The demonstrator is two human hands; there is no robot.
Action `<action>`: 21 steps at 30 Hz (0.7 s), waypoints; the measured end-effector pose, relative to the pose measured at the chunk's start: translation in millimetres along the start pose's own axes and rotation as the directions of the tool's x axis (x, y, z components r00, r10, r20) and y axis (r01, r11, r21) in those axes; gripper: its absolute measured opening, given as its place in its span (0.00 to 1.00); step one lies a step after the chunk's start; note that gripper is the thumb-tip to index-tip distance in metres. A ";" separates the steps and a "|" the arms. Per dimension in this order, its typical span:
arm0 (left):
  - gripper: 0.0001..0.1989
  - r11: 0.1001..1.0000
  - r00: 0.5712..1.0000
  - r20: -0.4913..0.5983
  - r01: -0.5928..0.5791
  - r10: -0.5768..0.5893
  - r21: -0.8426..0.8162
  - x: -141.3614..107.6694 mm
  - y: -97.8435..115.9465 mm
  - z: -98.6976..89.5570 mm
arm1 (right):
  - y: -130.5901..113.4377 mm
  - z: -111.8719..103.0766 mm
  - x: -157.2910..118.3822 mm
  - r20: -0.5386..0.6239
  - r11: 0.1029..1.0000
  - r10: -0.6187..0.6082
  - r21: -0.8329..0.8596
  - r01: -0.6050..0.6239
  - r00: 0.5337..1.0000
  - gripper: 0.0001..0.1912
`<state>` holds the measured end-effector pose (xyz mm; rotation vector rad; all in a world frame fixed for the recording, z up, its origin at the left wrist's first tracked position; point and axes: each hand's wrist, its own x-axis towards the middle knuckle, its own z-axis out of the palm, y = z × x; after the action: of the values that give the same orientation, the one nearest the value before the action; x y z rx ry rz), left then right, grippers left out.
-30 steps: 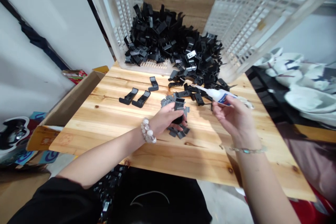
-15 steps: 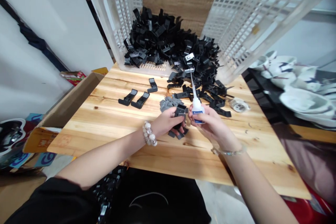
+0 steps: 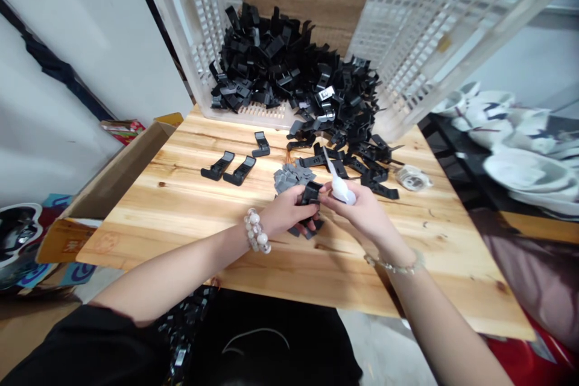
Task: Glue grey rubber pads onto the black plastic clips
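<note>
While gripped in L hand (image 3: pixel 287 211), black clip (image 3: pixel 311 194) just beside R hand (image 3: pixel 357 210) pinching white glue btl (image 3: pixel 341 191).

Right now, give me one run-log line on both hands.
left hand: holds black clip | right hand: holds white bottle, nozzle up | beside: grey pieces

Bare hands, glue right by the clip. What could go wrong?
Glue could get on skin: the bare left hand pinches a black clip, and the right hand holds the glue bottle against it. A drip from the thin nozzle might also land on the loose black clips beneath it and stick them together.
</note>
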<state>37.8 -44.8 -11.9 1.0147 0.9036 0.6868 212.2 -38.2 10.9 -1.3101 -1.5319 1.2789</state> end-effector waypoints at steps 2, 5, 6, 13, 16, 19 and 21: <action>0.08 1.000 1.000 0.004 0.005 -0.005 -0.006 0.0 -0.2 0.5 | 1.5 0.4 -1.1 0.026 0.993 -0.056 -0.105 0.058 0.998 0.10; 0.07 1.000 1.000 0.006 0.013 -0.013 -0.006 -0.2 -0.1 0.4 | 3.8 0.2 -2.0 0.074 0.949 -0.167 -0.259 0.180 0.983 0.06; 0.07 1.000 1.000 0.007 0.014 -0.014 -0.007 -0.3 0.0 0.2 | 4.4 -0.3 -1.8 0.081 0.929 -0.205 -0.298 0.220 0.975 0.06; 0.05 1.000 1.000 0.022 0.011 -0.010 -0.026 -2.0 1.3 0.0 | 7.1 -5.6 0.2 -0.092 0.916 -0.334 -0.266 0.300 0.938 0.08; 0.04 0.999 0.999 0.033 0.035 -0.035 -0.023 -3.4 1.8 1.6 | 8.9 -4.7 0.2 -0.125 0.898 -0.403 -0.243 0.366 0.907 0.06; 0.05 0.998 0.997 0.059 0.054 -0.053 -0.023 -4.0 1.7 3.4 | 12.1 -2.5 0.3 -0.109 0.880 -0.427 -0.276 0.386 0.898 0.05; 0.05 0.998 0.996 0.067 0.061 -0.060 -0.016 -3.9 1.3 4.4 | 14.6 -1.1 0.7 -0.103 0.869 -0.434 -0.312 0.385 0.895 0.05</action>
<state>39.7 -49.4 -8.4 0.9842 0.8650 0.6058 216.6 -37.5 -3.1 -1.1418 -1.7966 0.6771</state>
